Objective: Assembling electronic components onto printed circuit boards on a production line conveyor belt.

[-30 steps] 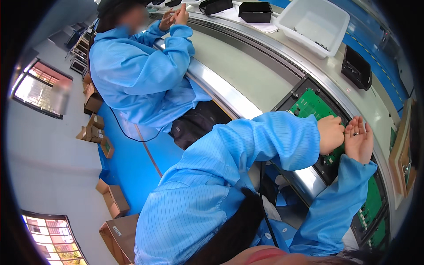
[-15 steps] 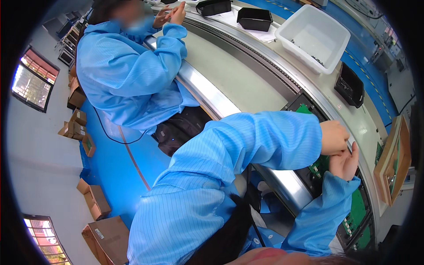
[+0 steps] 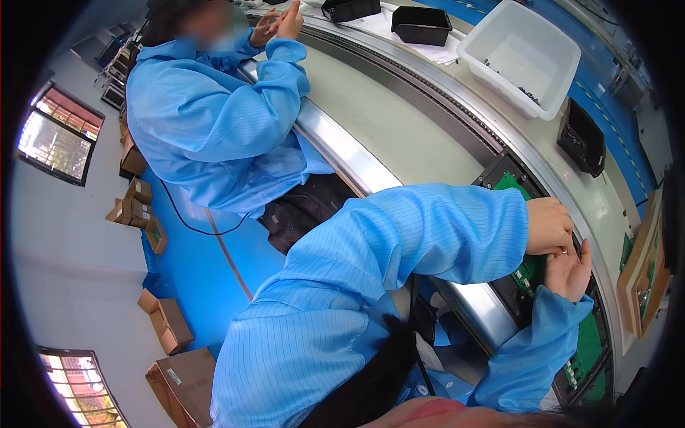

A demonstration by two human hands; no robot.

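Observation:
My left hand (image 3: 549, 225) reaches across from the left, its fingers bent down and pinched together. Just below it, my right hand (image 3: 569, 274) is turned palm up, with one finger stretched out. The fingertips of both hands meet, and a tiny shiny spot shows between them; what they hold is too small to make out. Beneath the hands lies a green circuit board (image 3: 526, 276) with small white connectors, set in a black carrier frame (image 3: 508, 294) on the line. My sleeves and hands hide much of it.
Beyond the curved metal rail stand a white bin (image 3: 510, 60) with small dark parts, a black tray (image 3: 581, 139) and another black tray (image 3: 421, 26). A wooden box (image 3: 642, 274) stands at right. A co-worker in a blue smock (image 3: 207, 114) sits at left, hands raised together.
The view has shifted slightly, so the surroundings sit a little farther right. My hands stay together over the board, the fingers changing pose slightly.

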